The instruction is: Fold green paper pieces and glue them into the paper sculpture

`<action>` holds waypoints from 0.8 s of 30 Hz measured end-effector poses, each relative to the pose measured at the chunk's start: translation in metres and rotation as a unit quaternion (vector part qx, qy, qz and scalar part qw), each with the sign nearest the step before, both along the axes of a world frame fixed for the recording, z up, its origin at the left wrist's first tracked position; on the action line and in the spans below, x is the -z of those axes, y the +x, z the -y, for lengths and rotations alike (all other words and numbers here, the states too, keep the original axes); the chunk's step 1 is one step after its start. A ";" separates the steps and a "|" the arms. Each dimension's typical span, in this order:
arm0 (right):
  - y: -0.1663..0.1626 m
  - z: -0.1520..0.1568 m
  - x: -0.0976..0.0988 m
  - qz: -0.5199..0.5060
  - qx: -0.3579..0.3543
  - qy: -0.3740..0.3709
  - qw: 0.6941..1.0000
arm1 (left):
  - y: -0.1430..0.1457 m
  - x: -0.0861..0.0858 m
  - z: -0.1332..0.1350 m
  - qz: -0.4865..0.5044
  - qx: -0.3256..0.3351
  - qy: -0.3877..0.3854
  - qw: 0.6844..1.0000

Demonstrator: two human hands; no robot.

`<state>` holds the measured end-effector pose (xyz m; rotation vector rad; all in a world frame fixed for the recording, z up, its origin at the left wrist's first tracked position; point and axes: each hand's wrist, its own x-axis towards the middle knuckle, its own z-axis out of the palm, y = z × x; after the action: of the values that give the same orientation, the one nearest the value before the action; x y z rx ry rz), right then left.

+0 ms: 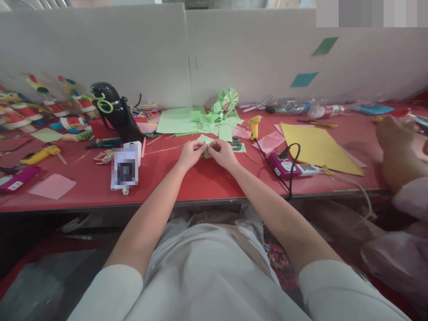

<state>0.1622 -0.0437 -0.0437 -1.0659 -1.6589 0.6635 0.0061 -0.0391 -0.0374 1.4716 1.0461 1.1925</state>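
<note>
Both of my hands met over one small green paper piece (pixel 206 143), which lay low on the red table (pixel 200 183) right between them. My left hand (pixel 190 154) pinched its near edge with fingers closed narrow, and my right hand (pixel 222 153) pinched the other side the same way, thumbs drawn in close, so the piece was pressed flat against the table, as I judged it, to keep a crease sharp. Just beyond my fingers sat loose green sheets (pixel 177 120) and a folded green fan shape (pixel 225 101) leaning by the white wall, near enough to reach without shifting my arms. A pair of scissors (pixel 236 143) lay just right of my right hand, and a yellow glue gun (pixel 254 126) stood a little farther right and back. Farther right still, a yellow sheet (pixel 317 147) was spread flat, with a pink device (pixel 284 166) and its black cord on the near side. Left of my left hand stood a white card holder (pixel 125 169), and behind it a black bottle (pixel 113 109). Well off to the right, another person's hand (pixel 396 147) rested on the table edge, apart from mine.
</note>
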 end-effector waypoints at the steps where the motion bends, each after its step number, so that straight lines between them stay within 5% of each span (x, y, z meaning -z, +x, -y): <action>1: 0.000 0.000 0.000 0.002 0.001 0.002 1.000 | 0.000 0.000 0.000 -0.001 -0.002 0.003 1.000; 12: -0.001 0.004 -0.003 0.000 -0.006 -0.001 1.000 | -0.003 -0.001 -0.002 -0.019 -0.038 0.074 0.996; 18: 0.004 -0.004 -0.002 -0.056 0.098 0.039 0.993 | -0.005 -0.002 -0.003 0.011 -0.054 0.073 0.996; 24: 0.006 -0.009 0.000 -0.091 -0.013 -0.012 0.996 | -0.004 -0.002 -0.004 0.066 -0.045 0.029 0.996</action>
<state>0.1681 -0.0344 -0.0441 -0.9731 -1.5127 0.7767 0.0026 -0.0356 -0.0350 1.3826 1.0038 1.3744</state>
